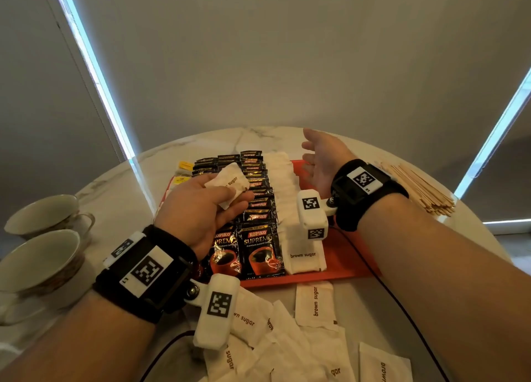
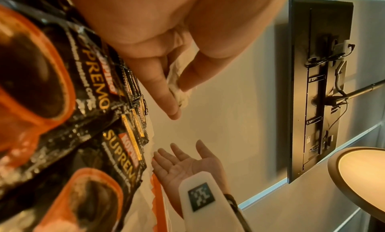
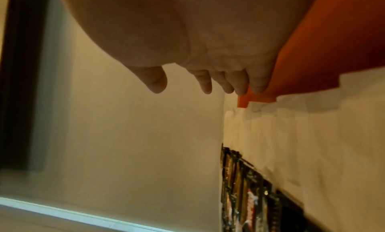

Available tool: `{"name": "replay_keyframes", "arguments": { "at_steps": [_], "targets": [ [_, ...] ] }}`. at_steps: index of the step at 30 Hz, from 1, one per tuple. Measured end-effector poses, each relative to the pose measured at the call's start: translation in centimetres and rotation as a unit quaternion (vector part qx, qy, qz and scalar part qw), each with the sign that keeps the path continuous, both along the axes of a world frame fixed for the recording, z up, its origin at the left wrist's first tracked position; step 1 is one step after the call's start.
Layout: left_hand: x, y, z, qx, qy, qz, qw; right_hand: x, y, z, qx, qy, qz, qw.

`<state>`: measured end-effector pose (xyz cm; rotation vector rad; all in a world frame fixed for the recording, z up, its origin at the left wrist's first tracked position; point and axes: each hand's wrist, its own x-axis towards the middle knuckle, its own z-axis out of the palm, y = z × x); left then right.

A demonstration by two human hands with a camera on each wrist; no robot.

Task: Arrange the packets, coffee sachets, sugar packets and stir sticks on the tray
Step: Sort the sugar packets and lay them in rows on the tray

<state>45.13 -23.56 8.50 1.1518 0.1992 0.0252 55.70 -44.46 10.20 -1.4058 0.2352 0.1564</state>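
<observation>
Above the red tray [image 1: 342, 263], the left hand [image 1: 198, 209] pinches one brown sugar packet [image 1: 228, 184] between thumb and fingers, its grip narrow around the crumpled paper; the left wrist view shows the pinch from below, the packet [image 2: 179, 81] squeezed between two fingers [image 2: 160, 90]. On the tray lie rows of black coffee sachets [image 1: 258, 238] overlapping one another, and just beside them, to the right, a row of white brown sugar packets [image 1: 304, 255]. The right hand [image 1: 321, 163] hovers over the tray's far right part, palm turned up toward the left, fingers straight and spread, its grip wide and holding nothing; the left wrist view confirms the bare palm [image 2: 187, 163], while the right wrist view shows only the loose fingers [image 3: 208, 81] against the tray [image 3: 333, 54] and the sugar row [image 3: 312, 136], details the head view does not resolve. Only the head view shows the loose sugar packets [image 1: 316, 304] on the marble desk [image 1: 120, 191] in front of the tray, the bundle of wooden stir sticks [image 1: 419, 189] to its right, the yellow packets [image 1: 184, 166] at its far left, and two cups [image 1: 43, 255] at the desk's left edge.
</observation>
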Motion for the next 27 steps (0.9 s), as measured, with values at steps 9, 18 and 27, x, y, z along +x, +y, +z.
{"name": "replay_keyframes", "arguments": {
  "at_steps": [9, 18, 27],
  "targets": [
    [-0.6, 0.3, 0.7, 0.071, -0.056, 0.009, 0.996, -6.7, 3.9, 1.7, -0.039, -0.118, 0.185, 0.975],
    [-1.5, 0.4, 1.3, 0.108, -0.155, 0.004, 0.982, -7.3, 4.3, 0.6, -0.028, -0.16, 0.146, 0.976],
    [-1.6, 0.8, 1.4, 0.22, -0.169, 0.025, 0.96, -7.5, 4.7, 0.4, -0.094, -0.228, 0.135, 0.96]
  ]
}}
